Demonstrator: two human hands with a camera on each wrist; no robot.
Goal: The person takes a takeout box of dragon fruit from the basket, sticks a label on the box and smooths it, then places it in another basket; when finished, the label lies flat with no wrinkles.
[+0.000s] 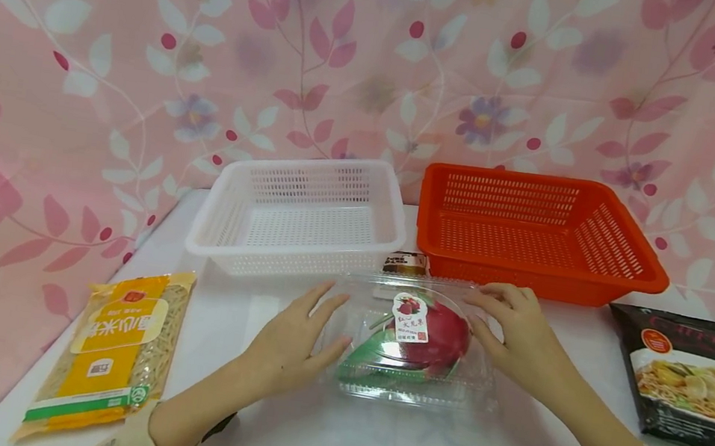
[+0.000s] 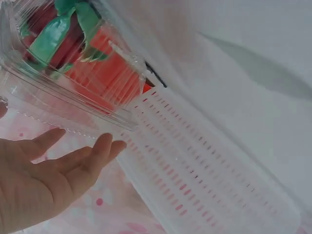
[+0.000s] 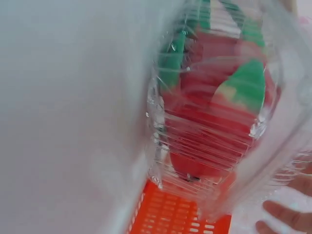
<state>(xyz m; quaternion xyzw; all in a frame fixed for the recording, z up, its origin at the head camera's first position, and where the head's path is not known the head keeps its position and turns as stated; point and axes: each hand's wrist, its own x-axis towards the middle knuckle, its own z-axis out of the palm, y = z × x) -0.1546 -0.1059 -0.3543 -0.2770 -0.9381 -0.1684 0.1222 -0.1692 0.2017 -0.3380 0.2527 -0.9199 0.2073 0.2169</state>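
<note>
A clear plastic clamshell box (image 1: 477,397) lies on the table between the two hands. Inside it sits a red dragon fruit (image 1: 447,339) with green leaf tips, under a white label (image 1: 410,320) on the lid. My left hand (image 1: 290,342) is at the box's left side, fingers spread and slightly bent. In the left wrist view its fingertips (image 2: 105,144) are close to the rim; contact cannot be made out. At the right side, my right hand (image 1: 518,342) reaches over the box edge with loosely bent fingers. The right wrist view shows its fingers (image 3: 287,214) spread beside the rim.
Behind the box stand a white perforated basket (image 1: 306,252) and a red one (image 1: 546,282). A small brown-labelled item (image 1: 405,262) sits between them. A yellow bag of noodles (image 1: 106,348) lies left, a black noodle packet (image 1: 703,381) right. A floral curtain (image 1: 378,67) hangs behind.
</note>
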